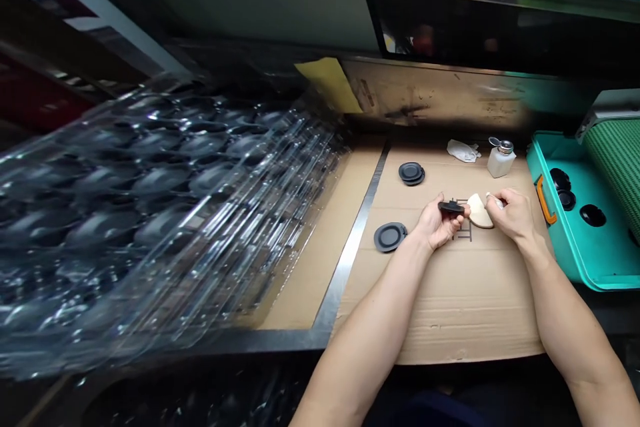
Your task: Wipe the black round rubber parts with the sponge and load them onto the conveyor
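Two bare hands are working close together near the middle of a flattened cardboard sheet [465,307], the left hand [439,225] gripping a small black moulded part [451,208] and the right hand [514,215] pinching a folded cream cloth [479,212]. The left fingers [434,220] are curling narrowly around the part and holding it up off the cardboard (its full shape is hidden behind them), while the right fingers [500,199] are closing on the cloth. The cloth's pointed end is reaching toward the part, though whether the two are touching is hard to tell. Two round black discs are lying on the cardboard, one [390,237] near its left edge, just beside the left hand, and one [411,173] nearer the back edge. Along that back edge, a pump-top dispensing bottle [501,159] and a crumpled white rag [463,151] are sitting. Past the right edge, a teal tray [550,227] with an orange handle is holding dark round pieces, and stacked clear blister trays [150,207] are spreading across the left side.
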The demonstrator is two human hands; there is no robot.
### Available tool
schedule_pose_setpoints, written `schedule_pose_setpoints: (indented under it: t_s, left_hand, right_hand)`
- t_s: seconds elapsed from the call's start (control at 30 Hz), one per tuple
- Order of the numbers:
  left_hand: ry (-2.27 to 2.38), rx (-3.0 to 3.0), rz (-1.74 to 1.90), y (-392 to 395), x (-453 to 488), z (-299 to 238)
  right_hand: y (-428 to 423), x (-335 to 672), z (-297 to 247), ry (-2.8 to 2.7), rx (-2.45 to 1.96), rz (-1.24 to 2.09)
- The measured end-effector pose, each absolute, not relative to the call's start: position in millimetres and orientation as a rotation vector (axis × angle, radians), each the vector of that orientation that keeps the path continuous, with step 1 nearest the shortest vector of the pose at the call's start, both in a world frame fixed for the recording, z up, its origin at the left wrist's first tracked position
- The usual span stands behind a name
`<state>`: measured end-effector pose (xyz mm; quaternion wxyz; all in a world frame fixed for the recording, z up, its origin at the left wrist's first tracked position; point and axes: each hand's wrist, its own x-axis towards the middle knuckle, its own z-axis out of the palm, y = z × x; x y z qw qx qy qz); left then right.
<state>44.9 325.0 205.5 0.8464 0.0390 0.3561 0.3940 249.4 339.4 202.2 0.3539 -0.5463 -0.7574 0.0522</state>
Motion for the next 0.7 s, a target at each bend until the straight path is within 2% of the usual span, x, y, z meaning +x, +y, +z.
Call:
schedule_pose_setpoints:
  t_s: [0.2, 0.3, 0.43, 0.6, 0.7]
  left_hand:
    - [0.742, 0.098, 0.844, 325.9, 49.1, 202.9]
    - [0.753, 0.261, 0.915, 315.5, 48.6, 209.3]
    - [0.763, 0.577, 1.019, 282.4, 16.3, 221.7]
    - [1.452, 0.902, 1.182, 246.8, -54.0, 223.3]
    - [1.869, 1.008, 1.017, 248.0, -71.7, 218.4]
  right_hand:
    - [347.8, 257.7, 192.7, -2.017, -1.531, 0.076]
    - [350.0, 265.0, 188.4, -2.055, -1.614, 0.040]
    - [350.0, 268.1, 186.7, -2.013, -1.661, -0.172]
    - [336.9, 250.4, 193.9, -1.991, -1.565, -0.207]
    - [330.2, 235.7, 192.3, -2.102, -1.492, -0.131]
